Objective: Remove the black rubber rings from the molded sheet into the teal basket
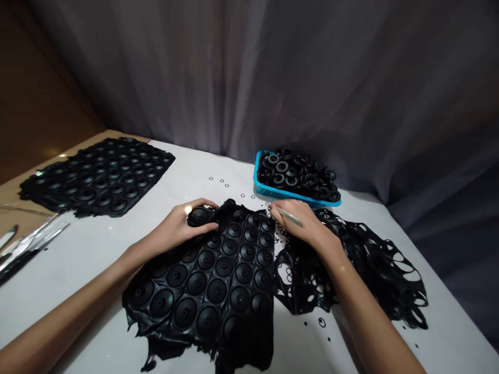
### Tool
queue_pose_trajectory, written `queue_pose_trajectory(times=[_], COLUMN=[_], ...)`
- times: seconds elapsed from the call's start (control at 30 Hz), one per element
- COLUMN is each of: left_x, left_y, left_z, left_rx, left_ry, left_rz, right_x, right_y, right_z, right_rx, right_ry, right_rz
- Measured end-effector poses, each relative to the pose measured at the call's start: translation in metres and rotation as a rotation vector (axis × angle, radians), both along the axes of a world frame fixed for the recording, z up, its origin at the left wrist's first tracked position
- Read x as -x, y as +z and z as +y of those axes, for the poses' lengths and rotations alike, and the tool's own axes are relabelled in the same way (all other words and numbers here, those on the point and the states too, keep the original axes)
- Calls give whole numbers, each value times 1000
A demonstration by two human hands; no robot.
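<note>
A black rubber sheet [220,265] with rows of moulded round parts lies in front of me. My left hand [189,221] grips its far left corner, thumb and fingers curved around one round part [198,216]. Part of the sheet is folded up there. In my right hand [298,217], just past the sheet's far right corner, is a slim pale stick-like tool [289,217]. Its working end is hidden by the fingers, so I cannot tell its exact kind. Small thin black rings [243,196] are scattered on the white table around that hand.
A blue basket [296,196] heaped with black rubber rings stands at the back. Torn black rubber scrap [382,265] full of holes lies right, partly under my right forearm. Another moulded sheet [101,176] lies far left. Several slim tools [33,249] rest at the left edge. A grey curtain [234,78] hangs behind.
</note>
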State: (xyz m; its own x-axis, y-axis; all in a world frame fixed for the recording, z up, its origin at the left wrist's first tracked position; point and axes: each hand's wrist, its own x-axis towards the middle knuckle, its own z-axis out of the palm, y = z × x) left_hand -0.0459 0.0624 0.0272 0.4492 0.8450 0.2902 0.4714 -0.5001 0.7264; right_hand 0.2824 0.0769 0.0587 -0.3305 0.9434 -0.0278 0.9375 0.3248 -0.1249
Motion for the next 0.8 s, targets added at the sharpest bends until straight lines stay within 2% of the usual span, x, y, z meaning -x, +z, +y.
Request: queue_pose_trajectory(times=[0.17, 0.3, 0.53, 0.67, 0.8], left_x=[3, 8, 11, 12, 10], left_y=[2, 6, 12, 9, 2], left_z=[6, 5, 4, 3, 0], left_rx=[-95, -144, -118, -68, -68], left_ry=[-36, -89, -160, -137, -123], left_rz=[24, 55, 115, 61, -14], right_x=[-13, -8, 21, 42, 68], right_y=[-10, -17, -27, -29, -40], right_z=[-5, -5, -10, -21, -36], right_rx=[-73, -127, -119, -181, -171], right_ry=[32, 62, 55, 45, 94], right_rz=[86, 212, 450, 681, 870])
